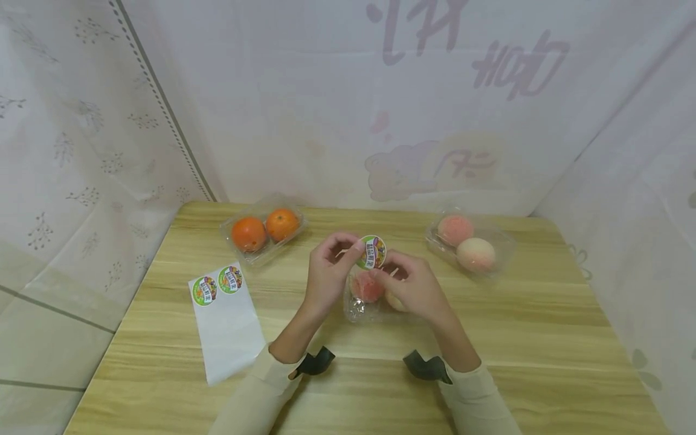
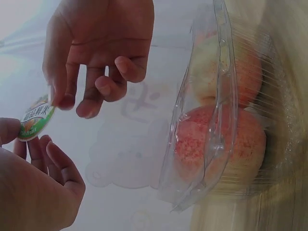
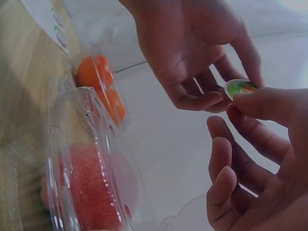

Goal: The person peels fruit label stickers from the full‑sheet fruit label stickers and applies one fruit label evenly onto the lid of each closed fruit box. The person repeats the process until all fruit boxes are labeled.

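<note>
Between both hands, a round fruit-label sticker [image 1: 373, 252] is held up, its printed face toward the head camera. My left hand [image 1: 328, 275] pinches its left edge between thumb and index finger. At the lower right edge, my right hand [image 1: 417, 289] pinches it the same way, its other fingers loosely bent in the right wrist view. Below the hands is a clear plastic box [image 1: 356, 311] with a red peach [image 1: 367, 286] and a paler one, partly hidden by the right hand. The left wrist view shows this box [image 2: 221, 139] apart from both hands.
A white backing sheet [image 1: 231, 341] with two stickers [image 1: 217, 286] lies at the left of the wooden table [image 1: 370, 399]. Behind it stands a clear box with two orange fruits [image 1: 266, 232]. Another box with two peaches [image 1: 466, 243] is at the back right.
</note>
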Action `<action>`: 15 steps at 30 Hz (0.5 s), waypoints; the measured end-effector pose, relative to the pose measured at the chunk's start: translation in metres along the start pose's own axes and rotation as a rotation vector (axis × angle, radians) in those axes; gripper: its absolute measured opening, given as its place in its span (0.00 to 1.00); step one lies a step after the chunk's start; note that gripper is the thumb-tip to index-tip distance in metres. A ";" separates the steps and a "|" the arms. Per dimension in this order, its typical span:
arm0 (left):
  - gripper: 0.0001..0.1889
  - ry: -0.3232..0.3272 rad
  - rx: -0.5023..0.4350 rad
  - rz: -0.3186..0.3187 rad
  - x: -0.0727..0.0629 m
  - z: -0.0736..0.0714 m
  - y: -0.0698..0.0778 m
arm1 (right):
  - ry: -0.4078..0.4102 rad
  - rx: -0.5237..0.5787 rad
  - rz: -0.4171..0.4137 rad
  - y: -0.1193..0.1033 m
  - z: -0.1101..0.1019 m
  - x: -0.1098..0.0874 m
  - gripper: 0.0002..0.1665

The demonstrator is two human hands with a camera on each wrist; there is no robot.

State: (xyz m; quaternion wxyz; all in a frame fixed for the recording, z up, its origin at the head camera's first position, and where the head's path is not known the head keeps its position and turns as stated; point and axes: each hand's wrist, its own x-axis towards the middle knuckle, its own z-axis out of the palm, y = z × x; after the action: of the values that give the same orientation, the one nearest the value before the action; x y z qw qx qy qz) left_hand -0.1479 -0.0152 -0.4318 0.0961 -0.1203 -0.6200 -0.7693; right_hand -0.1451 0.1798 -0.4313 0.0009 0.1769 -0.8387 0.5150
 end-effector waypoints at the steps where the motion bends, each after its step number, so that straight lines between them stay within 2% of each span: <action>1: 0.08 0.005 0.011 -0.003 0.000 0.000 -0.001 | 0.004 0.000 0.005 0.000 -0.001 0.000 0.04; 8: 0.08 0.014 0.069 -0.011 0.002 -0.004 -0.005 | 0.039 0.015 0.018 0.001 -0.011 -0.002 0.05; 15: 0.07 -0.024 0.131 -0.032 0.003 -0.007 -0.012 | 0.096 0.098 0.083 0.000 -0.022 -0.005 0.05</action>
State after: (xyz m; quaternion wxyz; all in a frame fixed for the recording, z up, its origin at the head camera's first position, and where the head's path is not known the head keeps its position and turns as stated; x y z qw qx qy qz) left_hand -0.1551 -0.0192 -0.4433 0.0839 -0.1132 -0.6721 -0.7269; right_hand -0.1448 0.2004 -0.4220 0.0112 0.1167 -0.8182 0.5628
